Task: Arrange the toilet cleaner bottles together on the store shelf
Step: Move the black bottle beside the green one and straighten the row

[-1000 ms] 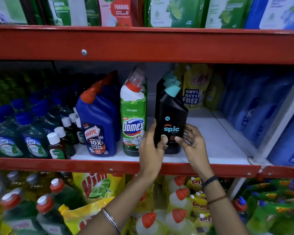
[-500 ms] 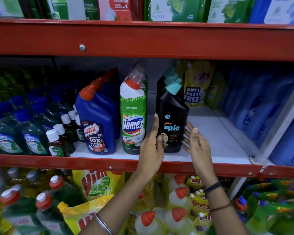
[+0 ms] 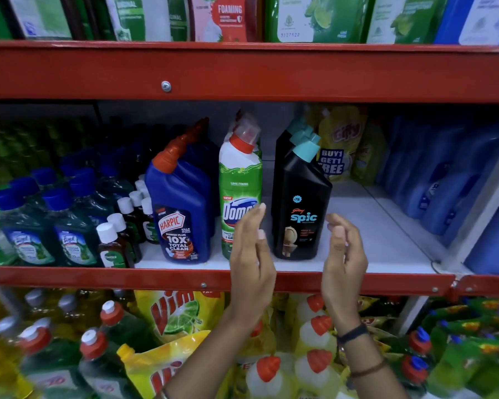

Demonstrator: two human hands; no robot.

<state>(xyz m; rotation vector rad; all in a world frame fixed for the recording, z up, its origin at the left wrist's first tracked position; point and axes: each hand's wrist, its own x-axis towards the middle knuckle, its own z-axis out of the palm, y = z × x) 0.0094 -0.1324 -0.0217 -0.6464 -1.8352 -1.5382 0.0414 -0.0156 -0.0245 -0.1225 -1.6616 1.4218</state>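
Three kinds of toilet cleaner stand upright at the front of the white middle shelf (image 3: 372,226): a blue Harpic bottle (image 3: 182,208) with a red cap, a green and white Domex bottle (image 3: 238,180), and a black Spic bottle (image 3: 300,203) with a teal cap. More bottles of each kind stand in rows behind them. My left hand (image 3: 252,249) hovers in front of the Domex bottle, fingers apart, holding nothing. To the right of the Spic bottle my right hand (image 3: 343,254) is held up empty, fingers loosely curled, clear of the bottle.
Green floor cleaner bottles (image 3: 41,226) and small brown bottles (image 3: 116,240) fill the shelf's left. Yellow pouches (image 3: 343,145) stand at the back, blue bottles (image 3: 444,180) at the right. Red shelf beams (image 3: 242,73) run above and below. Dish liquid bottles and yellow pouches (image 3: 179,315) fill the shelf underneath.
Both hands have let go of the black Spic bottle and drawn back toward me. The bottle stays upright next to the Domex bottle.
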